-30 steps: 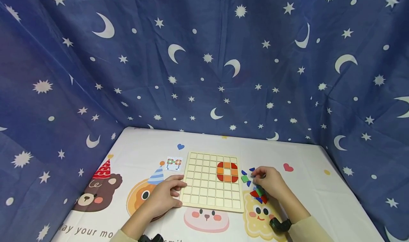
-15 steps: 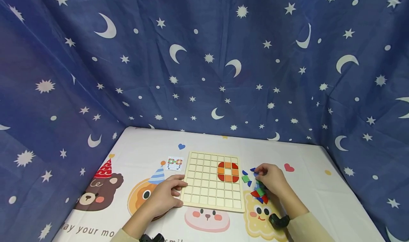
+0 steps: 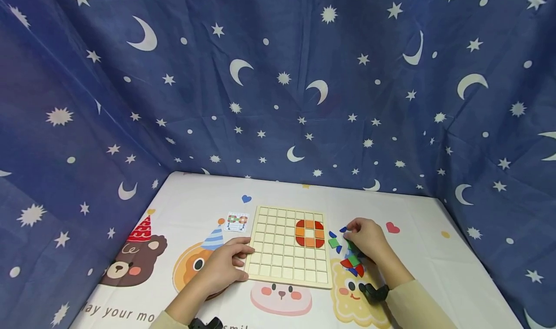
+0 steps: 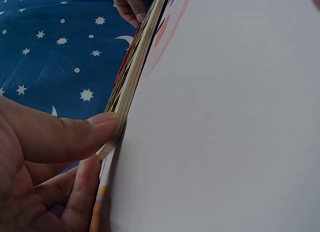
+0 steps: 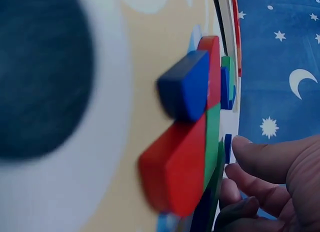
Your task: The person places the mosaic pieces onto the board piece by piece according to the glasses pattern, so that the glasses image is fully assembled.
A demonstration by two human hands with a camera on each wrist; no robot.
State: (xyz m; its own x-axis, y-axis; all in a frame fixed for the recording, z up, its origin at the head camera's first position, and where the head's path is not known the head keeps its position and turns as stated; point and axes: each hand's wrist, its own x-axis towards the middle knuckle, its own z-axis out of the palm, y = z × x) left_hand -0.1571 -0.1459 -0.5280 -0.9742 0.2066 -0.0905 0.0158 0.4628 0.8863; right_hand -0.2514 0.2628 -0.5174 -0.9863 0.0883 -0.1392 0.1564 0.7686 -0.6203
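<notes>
A pale wooden grid board [image 3: 278, 261] lies on the table in the head view, with red and orange pieces [image 3: 310, 224] set in a ring on its right side. My left hand [image 3: 223, 266] holds the board's near left corner; in the left wrist view its thumb [image 4: 102, 123] presses on the board's edge. Right of the board, my right hand [image 3: 369, 237] has thumb and index finger at the two ends of a small blue piece [image 5: 228, 148] in a pinch. Loose red pieces [image 5: 172, 167], a blue piece [image 5: 185, 87] and green pieces [image 3: 354, 260] lie under and beside that hand.
Beyond the board's left edge lies a small pattern card [image 3: 237, 221] with a coloured design. The white tablecloth [image 3: 417, 242] bears printed cartoon faces and hearts. A blue curtain [image 3: 278, 102] with stars and moons stands behind the table and at both sides.
My right hand has shifted a little away from my body beside the blue piece, and its wrist has turned slightly. The left hand and the board have stayed in place.
</notes>
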